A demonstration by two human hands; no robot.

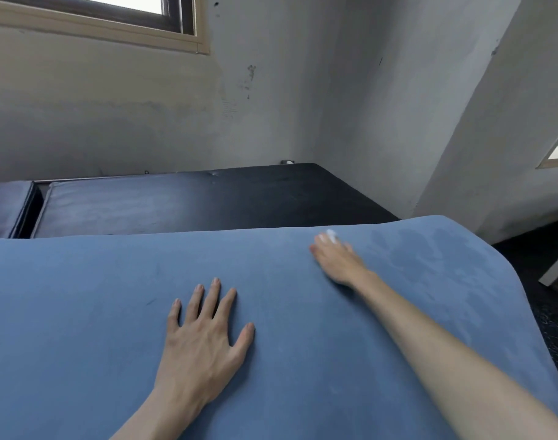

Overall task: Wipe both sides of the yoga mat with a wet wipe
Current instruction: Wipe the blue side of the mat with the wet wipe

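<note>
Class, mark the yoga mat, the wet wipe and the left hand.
yoga mat [80, 296]: head view, bare blue surface.
wet wipe [331, 235]: head view, white bit past the right fingertips.
left hand [201, 341]: head view, back of hand.

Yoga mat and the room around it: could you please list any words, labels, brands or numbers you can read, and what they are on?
None: no readable text anywhere.
Yoga mat: plain blue, only damp patches.
Wet wipe: blurred white scrap under the right hand, no print visible.
Wall: stains only.

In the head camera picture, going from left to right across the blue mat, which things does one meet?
left hand pressed flat on the yoga mat → right hand with the wet wipe at its fingertips → darker damp patches.
</note>
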